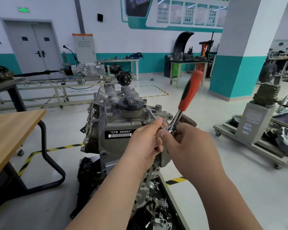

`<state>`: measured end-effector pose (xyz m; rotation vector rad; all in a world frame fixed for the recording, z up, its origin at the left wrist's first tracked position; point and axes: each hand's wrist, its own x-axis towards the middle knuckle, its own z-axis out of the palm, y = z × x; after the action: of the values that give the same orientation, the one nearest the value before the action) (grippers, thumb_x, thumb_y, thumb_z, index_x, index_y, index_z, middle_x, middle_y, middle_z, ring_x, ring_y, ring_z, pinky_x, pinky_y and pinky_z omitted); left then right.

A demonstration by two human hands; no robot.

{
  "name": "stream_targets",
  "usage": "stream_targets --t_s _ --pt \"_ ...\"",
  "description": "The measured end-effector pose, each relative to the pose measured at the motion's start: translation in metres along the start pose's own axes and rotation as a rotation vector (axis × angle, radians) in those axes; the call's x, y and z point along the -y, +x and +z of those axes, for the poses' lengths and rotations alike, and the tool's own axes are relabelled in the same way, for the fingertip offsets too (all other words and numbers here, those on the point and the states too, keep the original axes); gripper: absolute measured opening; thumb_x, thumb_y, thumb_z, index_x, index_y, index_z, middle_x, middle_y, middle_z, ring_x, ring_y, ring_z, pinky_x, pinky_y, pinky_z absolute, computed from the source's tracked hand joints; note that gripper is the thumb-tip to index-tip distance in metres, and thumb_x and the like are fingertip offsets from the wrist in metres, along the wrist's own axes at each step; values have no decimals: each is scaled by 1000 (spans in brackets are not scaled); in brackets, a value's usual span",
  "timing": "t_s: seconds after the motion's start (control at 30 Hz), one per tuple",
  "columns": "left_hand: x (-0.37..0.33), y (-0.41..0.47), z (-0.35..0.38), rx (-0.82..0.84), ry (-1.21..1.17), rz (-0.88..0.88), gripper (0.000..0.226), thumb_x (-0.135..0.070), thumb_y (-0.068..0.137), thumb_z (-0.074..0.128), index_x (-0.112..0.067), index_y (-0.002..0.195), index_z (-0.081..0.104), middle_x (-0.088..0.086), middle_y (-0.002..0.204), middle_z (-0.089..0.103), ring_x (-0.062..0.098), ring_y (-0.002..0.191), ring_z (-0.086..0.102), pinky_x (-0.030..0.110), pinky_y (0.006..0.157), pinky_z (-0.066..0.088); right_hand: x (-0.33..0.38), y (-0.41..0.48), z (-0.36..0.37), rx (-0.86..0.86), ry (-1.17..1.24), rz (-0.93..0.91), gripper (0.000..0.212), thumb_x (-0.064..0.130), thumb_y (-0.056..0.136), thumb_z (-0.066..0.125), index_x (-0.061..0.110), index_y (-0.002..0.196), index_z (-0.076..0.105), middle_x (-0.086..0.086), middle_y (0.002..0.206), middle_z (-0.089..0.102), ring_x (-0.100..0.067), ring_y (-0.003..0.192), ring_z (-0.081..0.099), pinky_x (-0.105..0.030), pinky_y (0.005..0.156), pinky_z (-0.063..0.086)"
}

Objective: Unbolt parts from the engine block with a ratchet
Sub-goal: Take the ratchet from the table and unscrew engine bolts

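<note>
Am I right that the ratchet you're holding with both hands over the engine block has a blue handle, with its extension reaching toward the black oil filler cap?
Not quite: the head view shows the ratchet handle is orange-red with a black strip, not blue. The rest holds: the left hand and right hand both grip it over the engine block, and the extension reaches toward the black oil filler cap.

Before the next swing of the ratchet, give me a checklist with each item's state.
1. Left hand steadying the extension bar: ok.
2. Right hand at the ratchet head: ok.
3. Socket seated on the bolt beside the oil filler cap: cannot tell, too small.
4. Orange handle free to swing: ok, nothing near it.
5. Handle itself held: not ok, no hand on it.
6. Engine block fixed down: cannot tell.
</note>
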<state>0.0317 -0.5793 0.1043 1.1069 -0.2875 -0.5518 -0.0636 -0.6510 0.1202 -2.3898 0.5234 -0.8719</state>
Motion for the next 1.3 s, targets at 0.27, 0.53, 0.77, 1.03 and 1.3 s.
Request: stream_targets --t_s 0.27,0.53,0.77,1.03,1.3 --pt "-2 -1 0 83 53 4 45 -32 100 49 -25 64 76 -10 48 30 6 39 27 20 42 32 -6 -3 12 154 728 377 60 51 96 41 22 48 60 -10 41 56 -12 34 50 -13 36 37" --pt "1 -1 0 33 91 44 38 -33 96 56 -21 65 75 -4 47 39 16 47 45 27 53 44 6 -14 27 382 1614 774 50 55 93 47 12 69 57 2 35 33 -10 27 26 -20 35 26" --pt "0 -2 3 -3 109 30 36 -36 91 63 -19 61 73 -4 42 48 7 37 45 17 43 41 14 -15 25 419 1830 793 56 59 93 41 15 62 55 5 32 29 -8 24 24 -18 30 26" --pt "4 1 4 -7 119 45 37 -35 91 62 -22 58 70 -11 44 49 6 37 42 26 52 34 -7 -10 32 194 967 493 75 56 99 35 16 39 58 -5 36 44 -15 33 40 -26 43 38" --pt "3 3 0 -24 86 27 21 -34 89 66 -18 76 72 2 65 44 11 46 37 24 46 32 -14 2 6 69 199 86 52 65 80 40 19 62 53 1 51 59 -11 44 51 -30 46 40"
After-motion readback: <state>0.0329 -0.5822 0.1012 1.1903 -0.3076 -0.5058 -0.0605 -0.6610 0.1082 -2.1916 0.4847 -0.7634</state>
